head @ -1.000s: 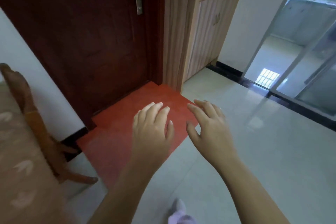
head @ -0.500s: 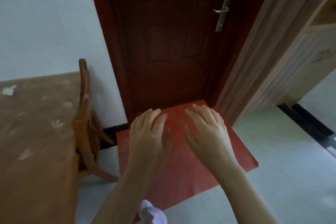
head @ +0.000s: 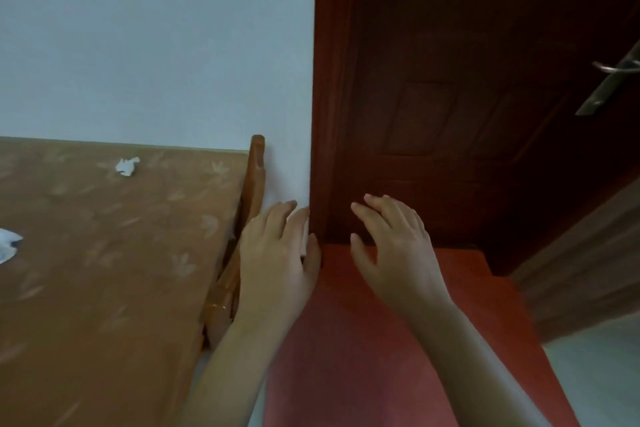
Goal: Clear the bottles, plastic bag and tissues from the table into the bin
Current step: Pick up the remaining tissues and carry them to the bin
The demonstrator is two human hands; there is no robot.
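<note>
A brown table (head: 104, 270) with a leaf pattern fills the lower left. On it lie two crumpled white tissues: one (head: 127, 166) near the far edge by the wall, another (head: 7, 246) cut off by the left frame edge. My left hand (head: 277, 260) hovers just right of the table, fingers apart, holding nothing. Beside it, my right hand (head: 391, 253) is held out over the red mat, also spread and empty. No bottles, plastic bag or bin are in view.
A wooden chair (head: 242, 236) is folded against the table's right side, by the white wall. A dark red door (head: 467, 114) with a metal handle (head: 613, 80) stands ahead on the right. A red mat (head: 381, 357) lies at its foot, with pale floor tiles at the lower right.
The view has swung left, away from the hallway and glass doors, bringing the table and its tissues into sight. Both hands stay open and empty in front of me.
</note>
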